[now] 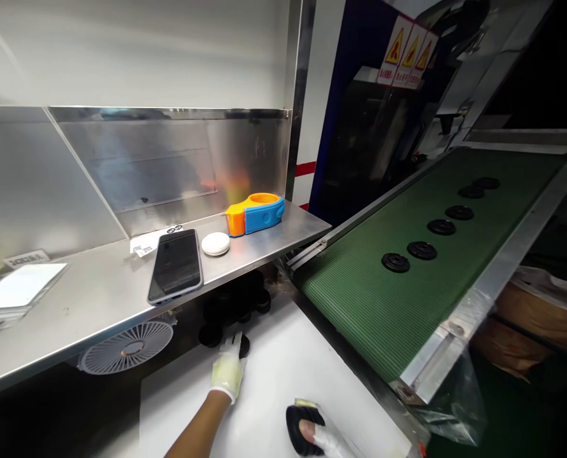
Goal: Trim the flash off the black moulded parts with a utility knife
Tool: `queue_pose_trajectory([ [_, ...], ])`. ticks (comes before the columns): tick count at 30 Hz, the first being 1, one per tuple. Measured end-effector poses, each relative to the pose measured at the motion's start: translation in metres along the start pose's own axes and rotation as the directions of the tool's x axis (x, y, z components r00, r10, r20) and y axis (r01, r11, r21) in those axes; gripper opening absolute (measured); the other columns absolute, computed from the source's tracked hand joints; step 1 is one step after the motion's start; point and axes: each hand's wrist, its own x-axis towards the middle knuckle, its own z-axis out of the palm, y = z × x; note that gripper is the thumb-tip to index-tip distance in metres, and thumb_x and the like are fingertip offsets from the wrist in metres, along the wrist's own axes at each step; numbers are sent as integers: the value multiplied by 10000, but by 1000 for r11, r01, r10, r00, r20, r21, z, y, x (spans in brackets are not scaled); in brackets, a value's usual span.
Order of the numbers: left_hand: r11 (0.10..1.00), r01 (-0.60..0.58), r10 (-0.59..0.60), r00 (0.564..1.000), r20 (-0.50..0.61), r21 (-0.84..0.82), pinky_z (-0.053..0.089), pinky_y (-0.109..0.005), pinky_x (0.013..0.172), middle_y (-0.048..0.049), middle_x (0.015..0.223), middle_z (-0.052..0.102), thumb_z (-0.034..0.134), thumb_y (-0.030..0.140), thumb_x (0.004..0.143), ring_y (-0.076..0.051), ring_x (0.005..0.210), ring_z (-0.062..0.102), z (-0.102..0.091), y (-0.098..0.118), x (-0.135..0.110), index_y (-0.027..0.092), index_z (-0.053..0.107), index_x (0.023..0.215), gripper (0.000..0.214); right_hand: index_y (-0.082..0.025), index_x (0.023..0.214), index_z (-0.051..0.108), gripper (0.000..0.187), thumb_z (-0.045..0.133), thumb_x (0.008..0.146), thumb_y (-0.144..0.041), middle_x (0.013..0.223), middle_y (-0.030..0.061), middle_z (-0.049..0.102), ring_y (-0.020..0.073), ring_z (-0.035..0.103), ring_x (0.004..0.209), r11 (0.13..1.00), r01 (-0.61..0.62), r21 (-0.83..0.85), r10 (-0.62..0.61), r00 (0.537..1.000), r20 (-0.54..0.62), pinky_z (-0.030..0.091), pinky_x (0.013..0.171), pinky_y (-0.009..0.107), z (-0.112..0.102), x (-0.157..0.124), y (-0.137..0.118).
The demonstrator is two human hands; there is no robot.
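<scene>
My left hand (227,369), in a pale glove, reaches forward over the white table (274,381) and its fingertips touch a black round part (243,345) at the edge of a pile of black round parts (236,305) under the shelf. Its fingers are bent over that part. My right hand (312,434), also gloved, is at the bottom edge and grips another black round part (297,429) with the thumb across it.
A steel shelf (97,299) carries a phone (176,265), a white puck (215,243), an orange and blue tape dispenser (255,214) and a card holder (16,289). A small white fan (128,346) sits beneath. At right, a green conveyor (360,299) carries several black discs (421,250).
</scene>
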Motion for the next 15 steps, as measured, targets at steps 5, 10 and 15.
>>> queue_pose_trajectory([
  [5, 996, 40, -49, 993, -107, -85, 258, -330, 1076, -157, 1506, 251, 431, 206, 859, -252, 1351, 294, 3, 0, 11, 147, 305, 1415, 574, -177, 1012, 536, 573, 670, 504, -405, 839, 103, 669, 296, 662, 776, 797, 233, -558, -311, 949, -47, 539, 675, 411, 35, 63, -39],
  [10, 976, 55, -109, 962, -251, -212, 263, -351, 1096, -157, 1495, 262, 302, 284, 912, -225, 1357, 288, 16, -3, -26, 120, 242, 1421, 538, -209, 1164, 491, 646, 668, 546, -266, 1075, 101, 595, 300, 597, 987, 466, 302, -832, -485, 873, 45, 468, 860, 406, 88, 126, -67],
  [15, 856, 59, -250, 916, -312, -513, 311, -357, 1086, -153, 1386, 440, 346, 307, 875, -258, 1305, 382, 54, -25, -88, 106, 414, 1326, 499, -211, 1178, 537, 662, 694, 536, -178, 1164, 133, 538, 329, 553, 1063, 148, 303, -941, -521, 833, 186, 434, 910, 391, 119, 155, -61],
])
